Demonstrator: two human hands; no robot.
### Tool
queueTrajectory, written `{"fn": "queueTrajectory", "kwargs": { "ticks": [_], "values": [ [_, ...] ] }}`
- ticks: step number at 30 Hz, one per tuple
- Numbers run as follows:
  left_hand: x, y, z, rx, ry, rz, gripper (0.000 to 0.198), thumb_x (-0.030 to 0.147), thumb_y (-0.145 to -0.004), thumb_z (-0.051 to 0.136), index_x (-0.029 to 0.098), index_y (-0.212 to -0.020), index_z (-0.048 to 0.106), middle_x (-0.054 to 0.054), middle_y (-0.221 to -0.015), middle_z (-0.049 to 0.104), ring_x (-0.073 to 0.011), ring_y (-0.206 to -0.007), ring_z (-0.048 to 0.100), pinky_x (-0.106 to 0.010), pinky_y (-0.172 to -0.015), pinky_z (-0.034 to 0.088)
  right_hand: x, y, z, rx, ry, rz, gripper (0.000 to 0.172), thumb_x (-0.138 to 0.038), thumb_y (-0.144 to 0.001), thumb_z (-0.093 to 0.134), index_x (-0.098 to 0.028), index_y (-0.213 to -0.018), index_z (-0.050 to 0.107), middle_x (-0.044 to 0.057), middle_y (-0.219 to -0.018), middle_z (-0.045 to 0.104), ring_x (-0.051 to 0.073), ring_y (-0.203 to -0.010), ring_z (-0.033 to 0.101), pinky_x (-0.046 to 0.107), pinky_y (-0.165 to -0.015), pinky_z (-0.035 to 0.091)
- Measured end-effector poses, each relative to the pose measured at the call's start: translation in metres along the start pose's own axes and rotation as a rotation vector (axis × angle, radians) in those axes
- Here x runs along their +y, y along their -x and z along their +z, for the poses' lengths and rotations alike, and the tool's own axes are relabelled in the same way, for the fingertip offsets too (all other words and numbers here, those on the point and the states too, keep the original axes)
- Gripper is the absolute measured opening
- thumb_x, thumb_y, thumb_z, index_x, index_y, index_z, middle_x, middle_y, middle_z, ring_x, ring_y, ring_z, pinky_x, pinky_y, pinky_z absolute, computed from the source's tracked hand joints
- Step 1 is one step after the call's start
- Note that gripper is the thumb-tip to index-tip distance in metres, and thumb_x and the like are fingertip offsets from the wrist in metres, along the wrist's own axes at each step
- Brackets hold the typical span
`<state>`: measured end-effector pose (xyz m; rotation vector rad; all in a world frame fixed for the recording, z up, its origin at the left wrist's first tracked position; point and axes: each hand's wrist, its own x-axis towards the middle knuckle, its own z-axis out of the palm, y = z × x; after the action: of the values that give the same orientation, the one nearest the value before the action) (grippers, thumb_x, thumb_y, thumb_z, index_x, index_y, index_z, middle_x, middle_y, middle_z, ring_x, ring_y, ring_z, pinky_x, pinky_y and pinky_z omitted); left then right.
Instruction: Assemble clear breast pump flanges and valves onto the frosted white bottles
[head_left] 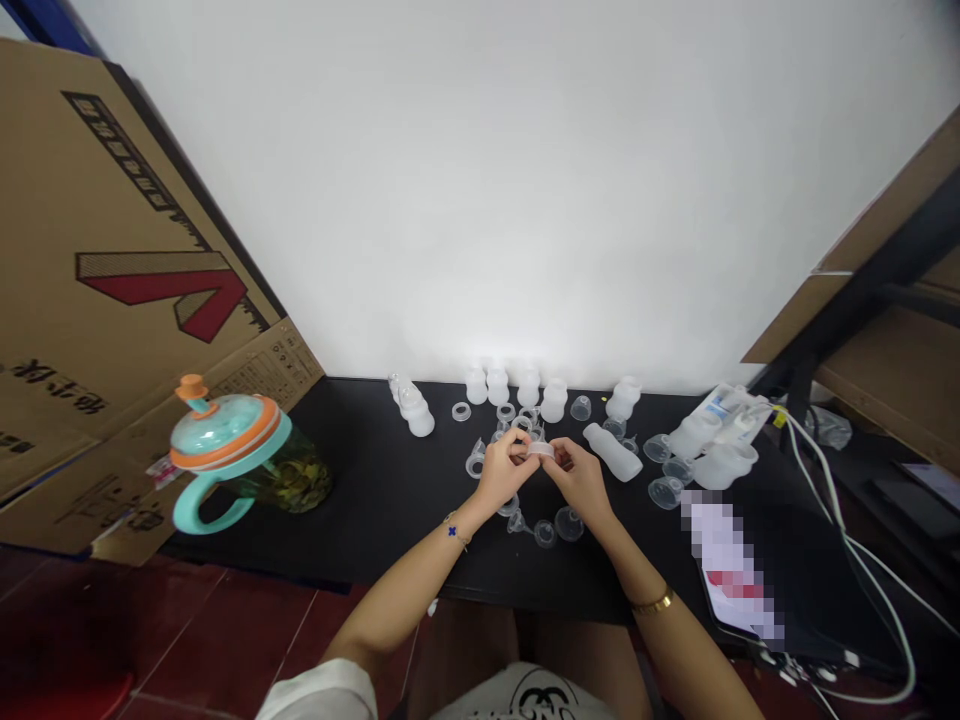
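Note:
Over the middle of the black table, my left hand (501,470) and my right hand (579,482) pinch a white bottle collar ring (540,449) between their fingertips, one on each side. Whether a nipple sits inside the ring is too small to tell. Around and under my hands lie loose clear caps (568,524), silicone nipples (517,521) and further collar rings (461,411). Behind them, several frosted white baby bottles (553,400) stand near the wall. One bottle (613,452) lies on its side just right of my right hand.
A bottle with its top fitted (415,408) leans at the back left. At the left is a large teal-lidded jug (292,470) beside a tall cardboard box (135,250). On the right are a power strip (731,410), white cables (825,470) and a screen device (739,570).

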<state>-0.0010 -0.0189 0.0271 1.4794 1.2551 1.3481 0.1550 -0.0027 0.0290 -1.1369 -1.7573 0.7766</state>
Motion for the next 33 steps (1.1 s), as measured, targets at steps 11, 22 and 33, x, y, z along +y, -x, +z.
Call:
{"fn": "queueTrajectory", "kwargs": {
  "ticks": [11, 22, 33],
  "values": [
    [0.004, 0.0, 0.0, 0.014, -0.015, 0.017, 0.015, 0.019, -0.074, 0.065, 0.019, -0.079, 0.05, 0.005, -0.058, 0.064, -0.0081, -0.046, 0.051, -0.017, -0.049, 0.036, -0.001, 0.001, 0.0, -0.006, 0.014, 0.006, 0.016, -0.035, -0.084, 0.059, -0.02, -0.082, 0.063, -0.003, -0.064, 0.052, 0.014, -0.059, 0.048, 0.025, -0.055, 0.038],
    [0.0, -0.001, 0.002, 0.016, -0.009, -0.001, 0.016, 0.021, -0.075, 0.066, 0.019, -0.079, 0.05, 0.006, -0.056, 0.061, -0.0078, -0.045, 0.049, -0.018, -0.048, 0.034, 0.0, 0.001, 0.0, -0.013, 0.05, 0.007, 0.02, -0.04, -0.086, 0.059, -0.021, -0.081, 0.063, -0.003, -0.063, 0.053, 0.015, -0.058, 0.048, 0.026, -0.055, 0.038],
    [-0.011, -0.004, 0.002, -0.029, -0.005, 0.011, 0.016, 0.028, -0.082, 0.062, 0.019, -0.089, 0.052, 0.001, -0.07, 0.065, -0.011, -0.057, 0.059, -0.019, -0.052, 0.044, 0.002, -0.001, -0.001, -0.013, -0.033, 0.069, 0.029, -0.047, -0.085, 0.06, -0.019, -0.081, 0.067, -0.002, -0.062, 0.057, 0.015, -0.058, 0.049, 0.025, -0.054, 0.038]
  ]
}}
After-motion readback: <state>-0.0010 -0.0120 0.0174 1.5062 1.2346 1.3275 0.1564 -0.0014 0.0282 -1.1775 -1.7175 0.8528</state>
